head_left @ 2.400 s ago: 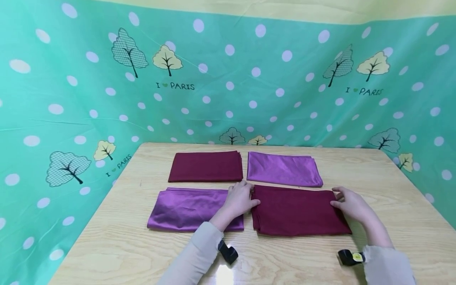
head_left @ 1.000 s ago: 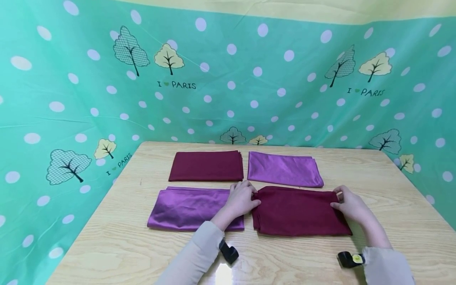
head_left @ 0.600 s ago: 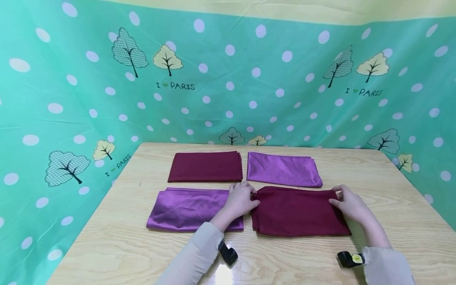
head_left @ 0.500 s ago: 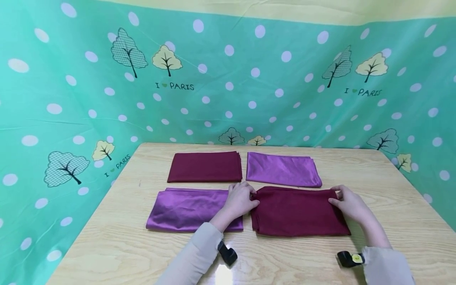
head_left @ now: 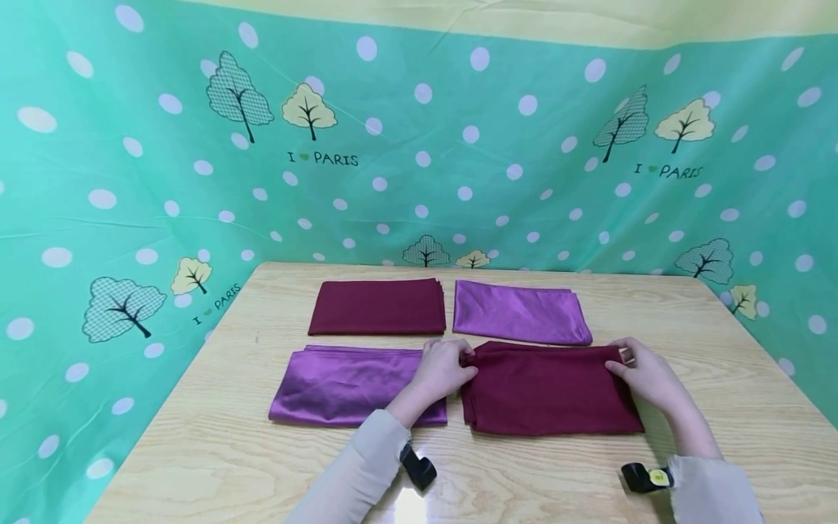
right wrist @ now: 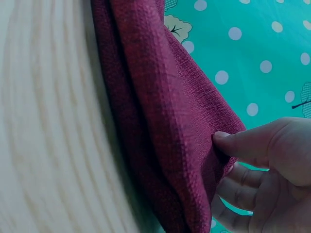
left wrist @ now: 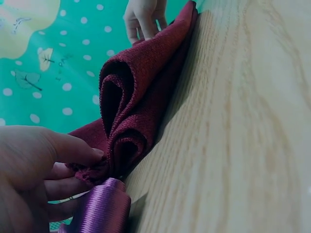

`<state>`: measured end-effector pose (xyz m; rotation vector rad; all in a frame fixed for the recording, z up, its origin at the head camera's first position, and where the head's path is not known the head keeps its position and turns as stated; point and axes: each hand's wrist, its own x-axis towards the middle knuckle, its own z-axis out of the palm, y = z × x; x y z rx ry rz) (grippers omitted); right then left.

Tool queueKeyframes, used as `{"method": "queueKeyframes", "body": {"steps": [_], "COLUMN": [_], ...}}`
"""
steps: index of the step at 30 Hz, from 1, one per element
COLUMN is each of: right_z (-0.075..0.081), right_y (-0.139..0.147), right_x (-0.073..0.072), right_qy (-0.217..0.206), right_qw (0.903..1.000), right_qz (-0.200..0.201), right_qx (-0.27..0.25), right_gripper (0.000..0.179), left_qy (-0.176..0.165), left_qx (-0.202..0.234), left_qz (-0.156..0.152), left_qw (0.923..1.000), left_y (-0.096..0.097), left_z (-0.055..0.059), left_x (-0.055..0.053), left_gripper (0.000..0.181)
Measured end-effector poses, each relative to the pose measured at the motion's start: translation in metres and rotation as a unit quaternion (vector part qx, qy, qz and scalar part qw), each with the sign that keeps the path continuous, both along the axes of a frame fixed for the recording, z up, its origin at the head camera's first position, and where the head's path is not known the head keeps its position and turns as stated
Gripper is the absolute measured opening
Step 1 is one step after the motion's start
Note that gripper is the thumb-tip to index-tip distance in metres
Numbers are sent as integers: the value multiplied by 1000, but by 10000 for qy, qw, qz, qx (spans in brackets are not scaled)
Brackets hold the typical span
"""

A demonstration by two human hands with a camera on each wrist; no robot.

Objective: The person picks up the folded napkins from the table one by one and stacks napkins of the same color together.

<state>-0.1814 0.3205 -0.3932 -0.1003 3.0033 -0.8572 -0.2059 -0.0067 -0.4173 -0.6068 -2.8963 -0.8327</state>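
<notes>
A folded maroon cloth [head_left: 550, 393] lies at the front right of four-sided groupings of cloths. My left hand [head_left: 441, 367] pinches its far left corner; the left wrist view shows the thumb [left wrist: 80, 149] on top and fingers beneath, beside rolled layers of the edge. At the far right corner, my right hand [head_left: 648, 375] pinches the fabric between thumb [right wrist: 243, 143] and fingers, and that corner is raised a little. Under the left hand and wrist lies a folded purple satin cloth [head_left: 347, 386], partly covered by them.
Behind these lie another folded maroon cloth [head_left: 378, 307] on the left and a folded purple cloth [head_left: 520, 311] on the right. All rest on a wooden table [head_left: 209, 451]. A green dotted curtain [head_left: 393, 182] hangs along the back and sides.
The front maroon cloth's far left corner has become slanted as the left hand drew it in. The right hand has lifted the far right corner slightly. The other cloths stay put.
</notes>
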Motion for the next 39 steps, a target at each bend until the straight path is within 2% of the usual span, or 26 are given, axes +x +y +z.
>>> {"method": "queueKeyframes", "body": {"steps": [9, 20, 27, 34, 39], "right_z": [5, 8, 10, 11, 11], "right_y": [-2, -5, -7, -8, -9], "right_x": [3, 5, 7, 5, 3], "right_qy": [166, 318, 439, 668, 877], "right_qw": [9998, 9993, 9987, 9973, 9955], "right_qz": [-30, -109, -186, -186, -230], "right_qx": [-79, -154, -179, -233, -275], "right_gripper": [37, 37, 37, 36, 34], "left_qy": [41, 83, -119, -175, -231], "left_qx": [252, 855, 1141, 1258, 1328], "left_qz": [-3, 98, 113, 118, 126], "left_qw": [9997, 9963, 9933, 9918, 9908], "left_y": [1, 0, -2, -5, -7], "left_z": [2, 2, 3, 4, 7], "left_x": [-1, -2, -2, -6, -7], "left_gripper": [18, 24, 35, 56, 56]}}
